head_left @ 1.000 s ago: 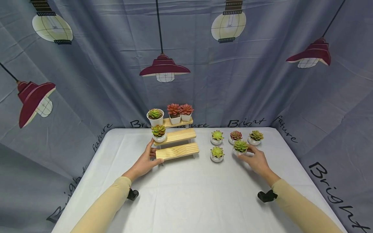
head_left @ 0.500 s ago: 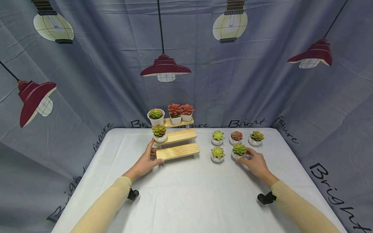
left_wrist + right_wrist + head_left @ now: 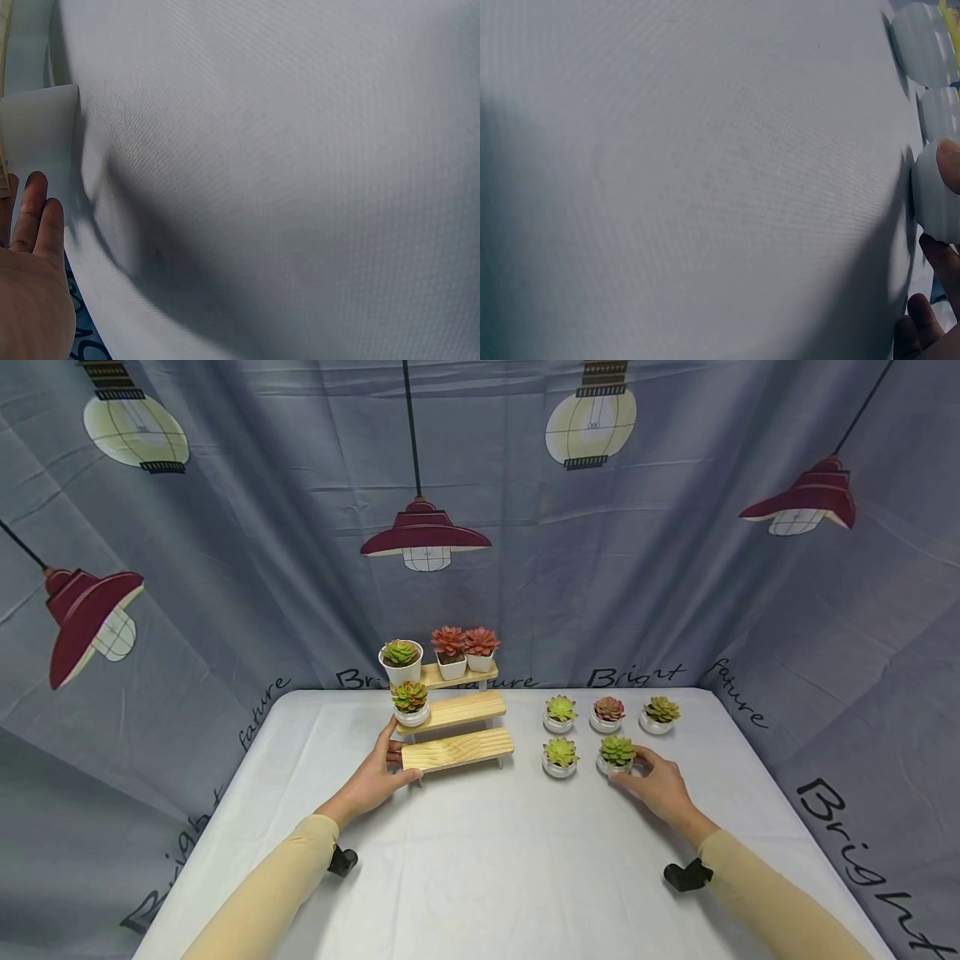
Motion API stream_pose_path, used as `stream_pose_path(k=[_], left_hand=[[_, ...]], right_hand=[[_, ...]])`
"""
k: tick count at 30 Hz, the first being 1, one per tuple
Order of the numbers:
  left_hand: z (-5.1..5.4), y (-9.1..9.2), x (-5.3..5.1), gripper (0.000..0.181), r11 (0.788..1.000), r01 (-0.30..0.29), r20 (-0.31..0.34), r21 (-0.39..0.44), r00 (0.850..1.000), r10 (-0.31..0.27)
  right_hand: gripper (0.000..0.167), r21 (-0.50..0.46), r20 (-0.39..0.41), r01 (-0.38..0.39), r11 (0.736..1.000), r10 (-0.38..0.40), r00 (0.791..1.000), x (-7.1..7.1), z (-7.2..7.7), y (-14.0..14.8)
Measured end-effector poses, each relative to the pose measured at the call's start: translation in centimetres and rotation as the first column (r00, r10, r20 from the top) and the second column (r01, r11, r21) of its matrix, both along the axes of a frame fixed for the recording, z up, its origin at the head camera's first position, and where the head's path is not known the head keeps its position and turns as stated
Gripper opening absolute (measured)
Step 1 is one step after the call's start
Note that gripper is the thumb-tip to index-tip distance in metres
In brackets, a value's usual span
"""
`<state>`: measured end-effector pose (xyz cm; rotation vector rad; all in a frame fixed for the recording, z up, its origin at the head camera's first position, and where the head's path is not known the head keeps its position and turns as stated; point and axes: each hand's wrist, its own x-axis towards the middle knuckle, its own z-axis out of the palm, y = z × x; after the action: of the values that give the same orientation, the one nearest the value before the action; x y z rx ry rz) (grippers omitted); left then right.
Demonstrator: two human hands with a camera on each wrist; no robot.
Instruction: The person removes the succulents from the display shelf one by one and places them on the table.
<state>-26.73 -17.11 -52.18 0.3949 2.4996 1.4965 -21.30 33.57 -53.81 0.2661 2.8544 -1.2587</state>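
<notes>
My right hand [image 3: 660,787] pinches the white pot of a green succulent [image 3: 617,750] between thumb and fingers. In the right wrist view the thumb lies on this white pot [image 3: 934,195], whose base is at the tablecloth. At the left, my left hand [image 3: 371,783] holds the left end of a three-step wooden stand [image 3: 457,749], its thumb at the lowest step's front corner and its other fingers behind. The left wrist view shows some fingers [image 3: 49,229] beside the stand's white leg [image 3: 41,120]. A yellow-green succulent [image 3: 410,703] sits on the middle step, close to the left fingertips.
The top step carries a green succulent [image 3: 401,662] and two red ones, the left [image 3: 451,652] and the right [image 3: 481,648]. Two light-green succulents [image 3: 559,714] [image 3: 560,757], a reddish one [image 3: 607,714] and an olive one [image 3: 659,715] stand around the right hand. A grey-blue curtain [image 3: 525,602] hangs behind.
The green succulent in my right hand has moved down and slightly left, to beside the front light-green one, uncovering the reddish plant's pot. My left hand stays at the stand.
</notes>
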Motion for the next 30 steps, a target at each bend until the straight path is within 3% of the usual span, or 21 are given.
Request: stream_pose_path(k=[21,30], left_hand=[[-0.1,0.0,0.0,0.114,1.0,-0.002,-0.006,-0.01,1.0,0.002],[0.1,0.1,0.1,0.113,1.0,-0.006,-0.012,-0.02,1.0,0.006]], right_hand=[[0.095,-0.012,0.026,0.027,1.0,-0.026,0.999,0.4,-0.4,0.4],[0.088,-0.039,0.001,-0.03,0.999,0.031,1.0,0.4,-0.1,1.3]])
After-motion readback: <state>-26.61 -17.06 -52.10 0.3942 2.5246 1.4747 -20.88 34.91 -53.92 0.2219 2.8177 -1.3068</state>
